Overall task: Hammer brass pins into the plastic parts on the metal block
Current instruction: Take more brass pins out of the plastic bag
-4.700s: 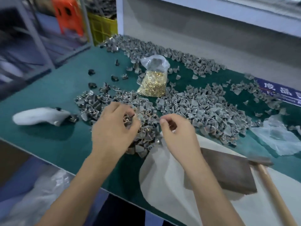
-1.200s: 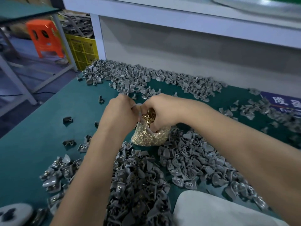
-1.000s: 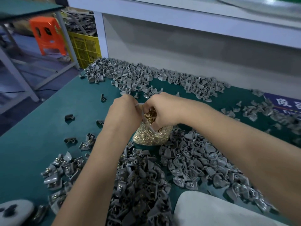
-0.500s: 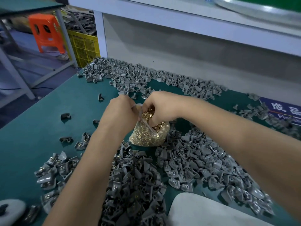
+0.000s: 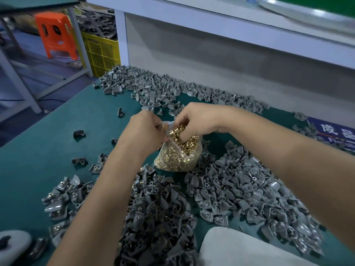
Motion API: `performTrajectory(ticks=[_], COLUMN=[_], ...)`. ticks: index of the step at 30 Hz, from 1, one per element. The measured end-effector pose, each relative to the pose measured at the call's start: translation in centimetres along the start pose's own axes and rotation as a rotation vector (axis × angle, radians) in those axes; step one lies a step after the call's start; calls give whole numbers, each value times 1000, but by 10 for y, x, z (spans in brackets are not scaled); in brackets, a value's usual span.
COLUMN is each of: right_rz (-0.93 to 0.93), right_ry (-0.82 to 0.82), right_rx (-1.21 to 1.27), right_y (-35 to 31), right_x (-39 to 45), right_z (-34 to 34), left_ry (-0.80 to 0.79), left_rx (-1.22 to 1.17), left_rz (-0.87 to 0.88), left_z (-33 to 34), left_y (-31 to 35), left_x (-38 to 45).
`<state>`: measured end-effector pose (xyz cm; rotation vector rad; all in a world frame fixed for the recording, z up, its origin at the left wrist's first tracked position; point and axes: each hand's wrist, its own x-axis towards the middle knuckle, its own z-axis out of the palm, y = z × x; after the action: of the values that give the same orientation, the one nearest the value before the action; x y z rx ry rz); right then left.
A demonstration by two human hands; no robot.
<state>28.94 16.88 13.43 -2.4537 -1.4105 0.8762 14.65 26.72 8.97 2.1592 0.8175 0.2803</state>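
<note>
Brass pins fill a small clear plastic bag standing on the green table, in a gap between heaps of grey plastic parts. The left hand pinches the near edge of the bag's mouth, fingers curled tight on the film, holding it open. The right hand reaches in from above, its fingers bent down among the pins at the mouth; they look closed on a small clump, though the fingertips are buried and hard to make out.

More grey parts lie in a long band along the back of the table and in a dark pile near the front edge. A few black pieces sit apart on the left. A white cloth covers the near right corner, and a blue sign with white characters lies at the far right. Beyond the table stand a yellow crate and an orange stool.
</note>
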Motion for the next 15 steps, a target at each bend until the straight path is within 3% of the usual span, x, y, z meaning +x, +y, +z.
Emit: performTrajectory(ticks=[9, 15], right_rz=[96, 75], right_ry=[-113, -121], right_rx=[245, 205], right_y=[1, -4], right_x=[5, -2], right_z=[-4, -1], left_ry=[-36, -36], left_rx=[-39, -19], left_rz=[-19, -26], left_z=[-1, -2], left_y=[-5, -7], left_x=[1, 2])
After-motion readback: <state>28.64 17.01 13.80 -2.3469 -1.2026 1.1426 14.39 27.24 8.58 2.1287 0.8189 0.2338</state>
